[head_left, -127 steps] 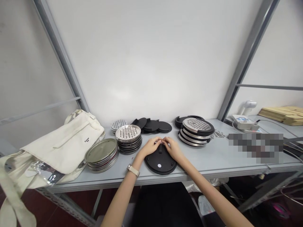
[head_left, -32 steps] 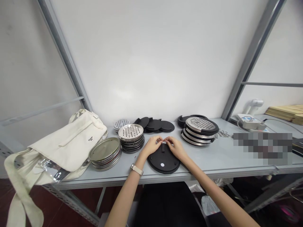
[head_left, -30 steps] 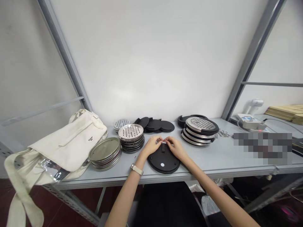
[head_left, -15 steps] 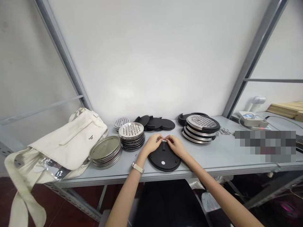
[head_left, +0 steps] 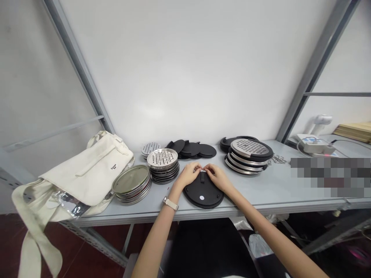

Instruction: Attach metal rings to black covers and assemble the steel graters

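A round black disc with a small white dot lies flat near the front edge of the grey table. My left hand and my right hand meet at its far rim. The fingers of both are curled and pinched together over a small metal piece at the disc's top tab. A pale watch sits on my left wrist.
Left of the disc stand a stack of perforated metal discs and a stack of plain metal lids. Behind lie loose black discs. To the right is a pile of black-rimmed grater discs. A cream cloth bag covers the left end.
Both hands stay pinched at the disc's top tab. Only the camera has shifted slightly, so everything sits a little further right in view.
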### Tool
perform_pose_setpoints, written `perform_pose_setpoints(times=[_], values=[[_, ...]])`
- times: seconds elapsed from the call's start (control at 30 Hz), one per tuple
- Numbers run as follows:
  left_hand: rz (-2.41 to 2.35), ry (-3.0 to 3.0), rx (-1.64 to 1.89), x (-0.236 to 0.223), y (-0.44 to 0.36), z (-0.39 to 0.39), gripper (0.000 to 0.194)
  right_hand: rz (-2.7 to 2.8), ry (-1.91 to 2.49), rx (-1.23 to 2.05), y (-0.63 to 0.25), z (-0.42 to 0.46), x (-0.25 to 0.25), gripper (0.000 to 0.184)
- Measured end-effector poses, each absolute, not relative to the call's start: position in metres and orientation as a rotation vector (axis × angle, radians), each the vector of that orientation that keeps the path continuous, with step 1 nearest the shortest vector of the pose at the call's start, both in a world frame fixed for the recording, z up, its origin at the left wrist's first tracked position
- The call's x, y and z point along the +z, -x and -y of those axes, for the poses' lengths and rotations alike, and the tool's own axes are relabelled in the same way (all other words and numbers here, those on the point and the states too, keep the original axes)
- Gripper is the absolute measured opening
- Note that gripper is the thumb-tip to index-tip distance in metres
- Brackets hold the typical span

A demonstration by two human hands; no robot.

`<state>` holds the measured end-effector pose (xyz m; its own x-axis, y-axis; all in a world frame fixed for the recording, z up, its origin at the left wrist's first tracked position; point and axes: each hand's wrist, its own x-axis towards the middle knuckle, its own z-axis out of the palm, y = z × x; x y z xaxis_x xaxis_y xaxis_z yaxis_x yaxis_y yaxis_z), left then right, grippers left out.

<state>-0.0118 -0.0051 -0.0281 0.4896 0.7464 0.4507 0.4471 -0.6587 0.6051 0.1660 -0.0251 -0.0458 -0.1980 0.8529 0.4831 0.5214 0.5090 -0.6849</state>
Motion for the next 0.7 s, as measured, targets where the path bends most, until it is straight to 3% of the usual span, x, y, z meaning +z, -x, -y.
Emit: perform_pose_setpoints(times=[0.7], values=[[-0.962,-2.282,0.972,-0.0291,0.0109,0.0049,0.016,1.853,1.109,0.505,-0.1655,0.0262,-0.0443,0.016]])
